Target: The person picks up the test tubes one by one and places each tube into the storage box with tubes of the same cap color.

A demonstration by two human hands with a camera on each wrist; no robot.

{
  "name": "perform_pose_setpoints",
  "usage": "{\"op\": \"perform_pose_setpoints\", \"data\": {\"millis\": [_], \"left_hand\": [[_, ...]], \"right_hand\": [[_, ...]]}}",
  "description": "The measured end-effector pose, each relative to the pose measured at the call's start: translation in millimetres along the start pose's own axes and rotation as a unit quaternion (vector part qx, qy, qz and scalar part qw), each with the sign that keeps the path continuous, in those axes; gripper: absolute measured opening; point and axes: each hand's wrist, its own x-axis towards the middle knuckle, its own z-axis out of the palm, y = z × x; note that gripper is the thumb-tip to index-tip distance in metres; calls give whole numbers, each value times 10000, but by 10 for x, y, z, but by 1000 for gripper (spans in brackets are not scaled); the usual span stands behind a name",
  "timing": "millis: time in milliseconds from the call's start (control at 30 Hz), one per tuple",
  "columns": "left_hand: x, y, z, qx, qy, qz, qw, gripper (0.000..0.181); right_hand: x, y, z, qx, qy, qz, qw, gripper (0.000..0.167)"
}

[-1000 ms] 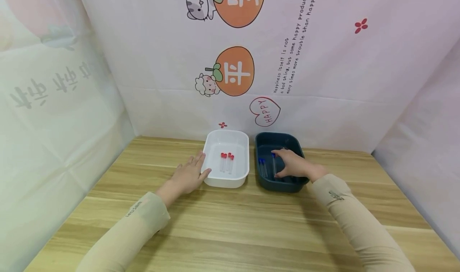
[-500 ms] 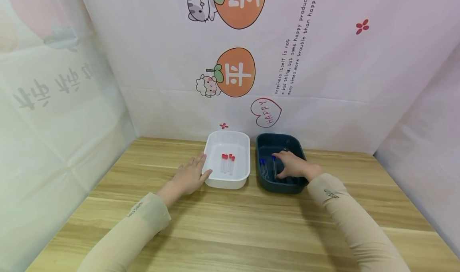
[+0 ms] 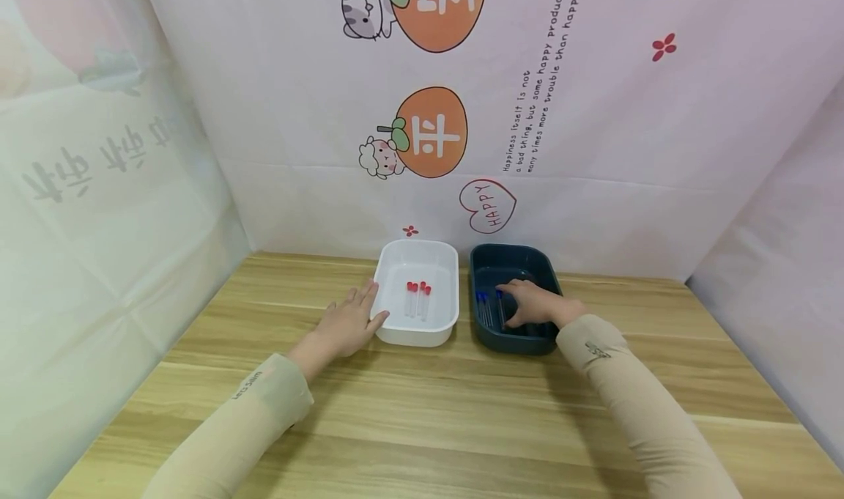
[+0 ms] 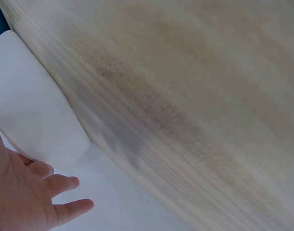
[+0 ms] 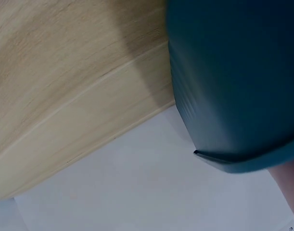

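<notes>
My left hand (image 3: 346, 322) lies against the left side of a white plastic bin (image 3: 415, 336), fingers spread and extended. In the left wrist view, that hand (image 4: 29, 195) touches the bin's outer wall (image 4: 33, 96). Several red-capped clear tubes (image 3: 417, 305) lie side by side in the white bin. Inside the dark blue bin (image 3: 514, 344), my right hand (image 3: 535, 302) pinches a blue-capped tube (image 3: 502, 312) between thumb and fingers at its two ends. Other blue-capped tubes (image 3: 484, 310) lie along that bin's left side. In the right wrist view, the dark bin's wall (image 5: 233, 86) hides the fingers.
Both bins stand close together, a narrow gap between them, near the back of the wood-grain table (image 3: 422, 418). Behind them hangs a printed white cloth (image 3: 580, 213), with more white cloth at the left (image 3: 99, 264) and right sides.
My right hand has shifted slightly left with the blue-capped tube, bringing it nearer the other tubes in the dark bin. The left hand and white bin stay where they were.
</notes>
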Motion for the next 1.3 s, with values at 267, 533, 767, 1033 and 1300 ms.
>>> {"op": "perform_pose_setpoints", "data": {"millis": [267,533,767,1033,1300], "left_hand": [[4,-12,16,19,20,7,10000,75],[5,-17,29,16,16,-1,10000,75],[3,-9,9,-54,-15,-27,10000,75],[-1,4,-30,-79,-29,-64,9999,75],[-17,6,-20,-59,-42,-26,10000,76]], "right_hand": [[30,-29,-11,-59,-185,150,9997,77],[95,-18,28,-139,-269,156,9994,77],[127,-14,37,-173,-374,247,9988,77],[146,-13,17,-138,-396,315,9986,77],[120,-31,11,-32,-405,276,9988,77]]}}
